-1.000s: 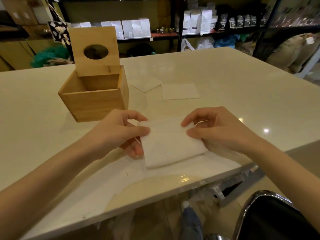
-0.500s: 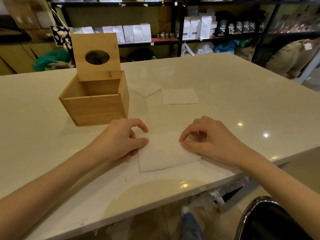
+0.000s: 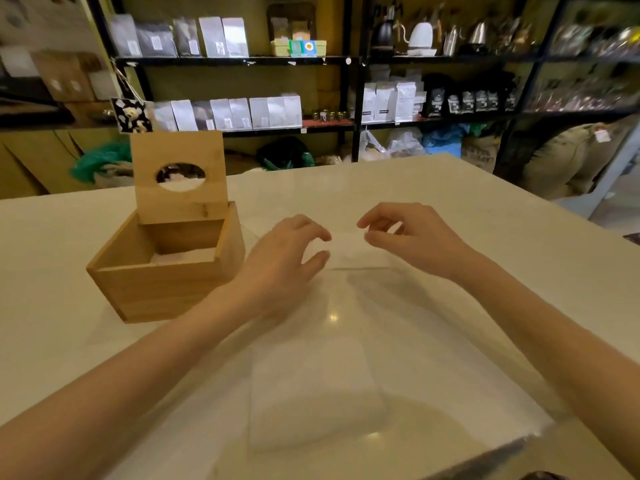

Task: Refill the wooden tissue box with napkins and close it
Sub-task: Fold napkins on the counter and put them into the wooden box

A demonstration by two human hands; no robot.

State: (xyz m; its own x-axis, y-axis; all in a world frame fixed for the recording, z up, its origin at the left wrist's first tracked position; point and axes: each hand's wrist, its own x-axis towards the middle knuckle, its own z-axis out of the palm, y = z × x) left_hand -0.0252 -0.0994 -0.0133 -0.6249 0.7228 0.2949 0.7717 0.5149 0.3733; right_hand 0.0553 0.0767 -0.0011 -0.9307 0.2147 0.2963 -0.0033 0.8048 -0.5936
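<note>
The wooden tissue box [image 3: 166, 289] stands at the left of the table with its hinged lid [image 3: 180, 174] upright, oval hole facing me. White napkins [image 3: 183, 256] lie inside at the bottom. A folded napkin [image 3: 311, 393] rests flat on the table close to me, blurred. Farther out lies a flat single napkin [image 3: 349, 252]. My left hand [image 3: 287, 251] and my right hand [image 3: 412, 237] hover at its two sides, fingers apart and curled, holding nothing. Whether the fingertips touch this napkin is unclear.
The pale glossy table [image 3: 485, 265] stretches far to the right and back. Black shelves [image 3: 353, 98] with bags, kettles and jars line the wall behind. Sacks [image 3: 568, 161] sit on the floor at the right. The table's front edge runs at the lower right.
Both hands have let go of the folded napkin, which now lies near me, and moved forward to the flat napkin beside the box. The view has tilted upward.
</note>
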